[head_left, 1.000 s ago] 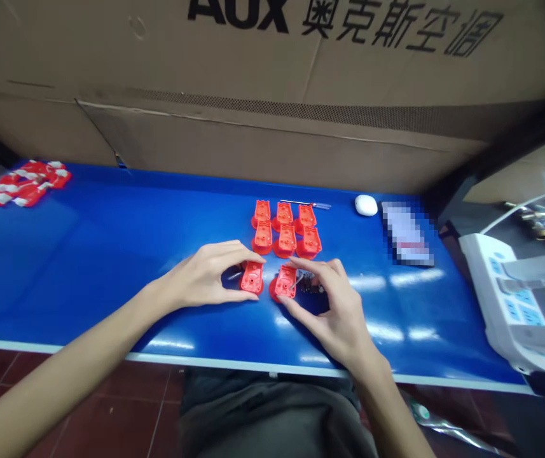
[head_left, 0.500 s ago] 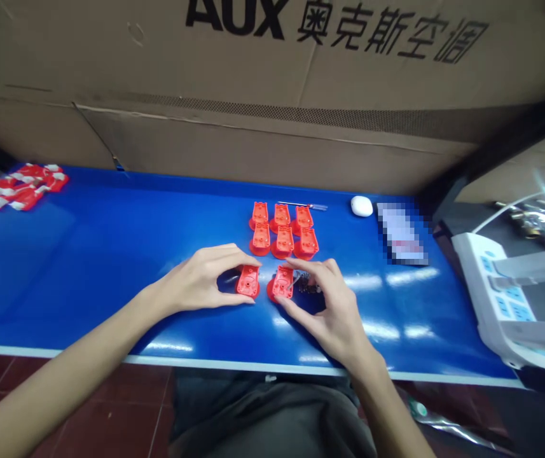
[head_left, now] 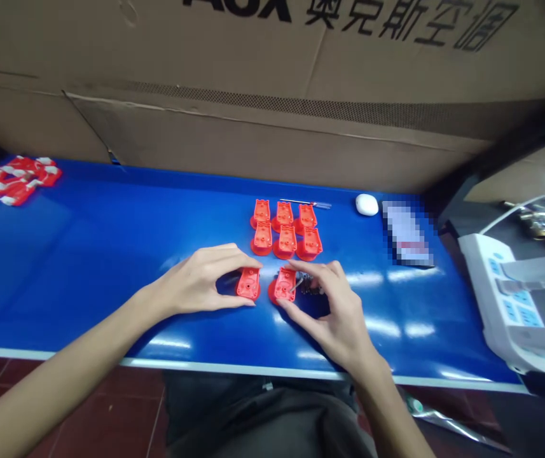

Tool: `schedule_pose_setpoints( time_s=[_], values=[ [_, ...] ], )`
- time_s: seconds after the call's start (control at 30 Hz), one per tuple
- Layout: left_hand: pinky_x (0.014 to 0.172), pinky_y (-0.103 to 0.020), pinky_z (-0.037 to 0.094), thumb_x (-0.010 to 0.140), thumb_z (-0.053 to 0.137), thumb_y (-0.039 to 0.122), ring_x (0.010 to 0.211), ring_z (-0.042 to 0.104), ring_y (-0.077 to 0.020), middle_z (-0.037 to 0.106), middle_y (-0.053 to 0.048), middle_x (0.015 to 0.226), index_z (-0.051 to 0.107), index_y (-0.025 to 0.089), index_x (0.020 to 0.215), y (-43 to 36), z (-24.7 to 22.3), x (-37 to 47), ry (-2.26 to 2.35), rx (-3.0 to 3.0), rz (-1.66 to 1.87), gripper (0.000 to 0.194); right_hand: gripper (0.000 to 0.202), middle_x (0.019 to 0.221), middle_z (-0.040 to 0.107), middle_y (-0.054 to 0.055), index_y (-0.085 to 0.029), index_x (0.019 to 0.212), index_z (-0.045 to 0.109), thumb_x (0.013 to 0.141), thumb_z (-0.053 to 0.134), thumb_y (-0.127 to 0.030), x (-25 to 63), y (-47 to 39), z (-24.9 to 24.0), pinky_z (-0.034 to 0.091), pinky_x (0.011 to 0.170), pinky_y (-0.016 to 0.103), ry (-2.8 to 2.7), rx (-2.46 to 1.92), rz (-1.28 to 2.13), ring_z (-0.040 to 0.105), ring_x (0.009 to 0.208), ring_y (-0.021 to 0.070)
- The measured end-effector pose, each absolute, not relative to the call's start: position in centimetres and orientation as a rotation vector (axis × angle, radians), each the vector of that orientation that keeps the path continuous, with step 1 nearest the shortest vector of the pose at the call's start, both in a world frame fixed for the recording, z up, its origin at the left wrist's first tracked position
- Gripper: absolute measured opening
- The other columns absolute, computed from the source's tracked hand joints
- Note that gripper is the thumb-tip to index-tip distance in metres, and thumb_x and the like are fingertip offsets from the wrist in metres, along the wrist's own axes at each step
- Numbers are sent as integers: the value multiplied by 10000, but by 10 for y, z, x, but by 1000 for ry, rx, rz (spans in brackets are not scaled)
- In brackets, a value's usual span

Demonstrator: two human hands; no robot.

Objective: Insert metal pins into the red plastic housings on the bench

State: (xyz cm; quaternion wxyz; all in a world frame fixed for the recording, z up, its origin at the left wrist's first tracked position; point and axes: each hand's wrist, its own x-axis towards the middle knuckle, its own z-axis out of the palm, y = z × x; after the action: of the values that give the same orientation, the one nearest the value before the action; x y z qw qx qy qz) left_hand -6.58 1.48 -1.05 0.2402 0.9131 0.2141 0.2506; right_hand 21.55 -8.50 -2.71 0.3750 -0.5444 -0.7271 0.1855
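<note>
My left hand (head_left: 215, 273) grips a red plastic housing (head_left: 248, 283) by its two ends, thumb at the near side and index finger at the far side. In the same kind of hold, my right hand (head_left: 334, 305) has a second red housing (head_left: 282, 284). A thin grey piece (head_left: 296, 285) slants from that housing toward the right palm. Small dark parts (head_left: 311, 284) lie on the table, partly hidden by my right fingers. Just beyond both hands stand several like red housings (head_left: 285, 240) in two rows, open sides up.
Behind the rows lies a screwdriver (head_left: 305, 203). A white rounded case (head_left: 366, 205) and a blurred-out phone (head_left: 406, 232) are at the back right. A white power strip (head_left: 501, 280) borders the right side. Red-and-white pieces (head_left: 17, 179) lie far left on the blue table (head_left: 110, 254), before a cardboard wall (head_left: 253, 133).
My view has tilted slightly, so the background sits a little differently. Both hands keep their hold on the two housings, with hardly any movement.
</note>
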Motion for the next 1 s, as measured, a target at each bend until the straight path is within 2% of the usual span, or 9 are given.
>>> schedule_pose_setpoints(
  time_s=[0.23,1.0],
  values=[
    [984,-392,620,960,871,394,1118,769,-270,806,-109,1239,700,201,1411,13,-9,-64,541,2507,668,519,518,1265,764,74,-330,1487,628,1003,793,-412,215,-86,-27,607,866,481,-1854,-1385,465,664,1054,300],
    [1033,-434,623,969,857,414,1164,768,-289,801,-132,1279,685,198,1420,8,-11,-60,476,2524,662,528,542,1297,768,44,-343,1491,623,987,818,-378,215,-87,-28,592,936,482,-1845,-1359,454,649,1083,282]
  ],
)
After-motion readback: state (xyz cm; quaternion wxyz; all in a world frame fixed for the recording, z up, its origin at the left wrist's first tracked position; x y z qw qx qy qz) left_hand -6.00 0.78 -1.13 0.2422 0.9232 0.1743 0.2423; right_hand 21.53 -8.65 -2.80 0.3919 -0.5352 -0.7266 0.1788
